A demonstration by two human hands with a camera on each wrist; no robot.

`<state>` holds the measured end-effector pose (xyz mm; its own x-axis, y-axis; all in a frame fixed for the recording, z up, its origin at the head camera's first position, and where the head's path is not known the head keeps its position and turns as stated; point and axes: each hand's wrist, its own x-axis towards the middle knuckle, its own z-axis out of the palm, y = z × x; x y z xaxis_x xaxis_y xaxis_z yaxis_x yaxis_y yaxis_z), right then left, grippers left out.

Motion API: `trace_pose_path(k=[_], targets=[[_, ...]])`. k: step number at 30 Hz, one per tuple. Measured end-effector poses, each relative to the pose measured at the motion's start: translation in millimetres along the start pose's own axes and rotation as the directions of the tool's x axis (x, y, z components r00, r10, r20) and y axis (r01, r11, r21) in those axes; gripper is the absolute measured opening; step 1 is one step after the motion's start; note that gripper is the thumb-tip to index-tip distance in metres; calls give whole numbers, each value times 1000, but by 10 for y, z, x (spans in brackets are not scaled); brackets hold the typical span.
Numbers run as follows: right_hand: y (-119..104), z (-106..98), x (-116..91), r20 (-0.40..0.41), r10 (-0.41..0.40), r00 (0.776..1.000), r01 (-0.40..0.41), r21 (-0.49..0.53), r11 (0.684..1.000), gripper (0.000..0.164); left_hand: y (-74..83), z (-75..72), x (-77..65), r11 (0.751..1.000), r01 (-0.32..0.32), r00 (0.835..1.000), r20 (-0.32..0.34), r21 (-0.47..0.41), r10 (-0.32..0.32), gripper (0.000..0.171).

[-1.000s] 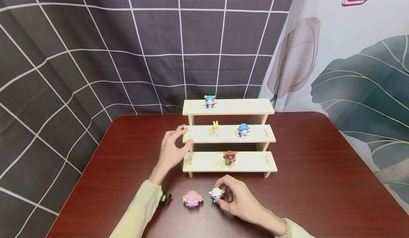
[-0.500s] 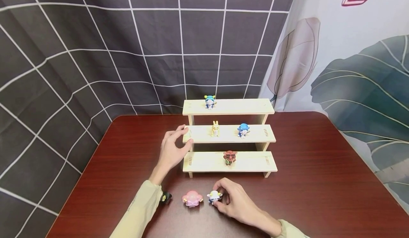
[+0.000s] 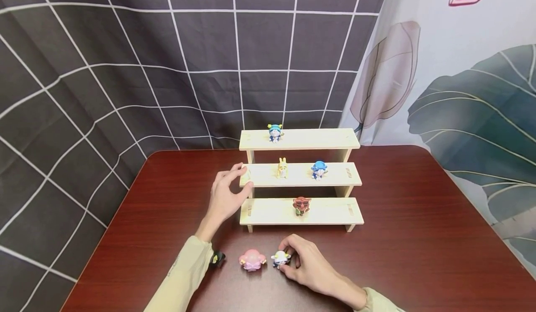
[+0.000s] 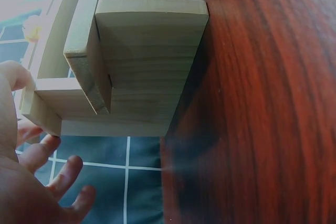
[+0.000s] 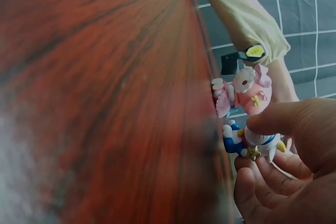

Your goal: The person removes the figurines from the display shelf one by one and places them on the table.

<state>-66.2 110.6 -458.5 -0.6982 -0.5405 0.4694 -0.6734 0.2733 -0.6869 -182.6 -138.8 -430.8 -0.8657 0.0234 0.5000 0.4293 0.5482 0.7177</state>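
At the left end of the middle tier of a three-tier wooden display stand (image 3: 268, 214), my left hand (image 3: 226, 193) grips the board. The left wrist view shows the thumb and fingers on either side of that board's end (image 4: 42, 109). On the table in front of the stand, my right hand (image 3: 310, 265) pinches a small figurine (image 3: 281, 258) with a white hat and blue clothes. In the right wrist view the thumb and fingers hold this figurine (image 5: 262, 139), its feet at the tabletop. A pink figurine (image 3: 252, 260) stands just left of it.
A dark figurine (image 3: 217, 259) is partly hidden by the left sleeve. A teal-hatted figurine (image 3: 274, 133) sits on the top tier. The middle tier bears a yellow rabbit figurine (image 3: 282, 168) and a blue-hatted one (image 3: 319, 170); a red-brown figurine (image 3: 301, 206) is on the bottom tier.
My right hand has shifted the white-hatted figurine slightly left and toward the front, closer to the pink one. My left hand has stayed on the stand.
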Motion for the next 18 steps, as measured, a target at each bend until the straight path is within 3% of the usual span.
trace_pose_path(k=[18], targets=[[32, -2, 7, 50, 40, 998, -41, 26, 999, 39, 9, -4, -3, 1000, 1, 1000, -1, -2, -1, 43]])
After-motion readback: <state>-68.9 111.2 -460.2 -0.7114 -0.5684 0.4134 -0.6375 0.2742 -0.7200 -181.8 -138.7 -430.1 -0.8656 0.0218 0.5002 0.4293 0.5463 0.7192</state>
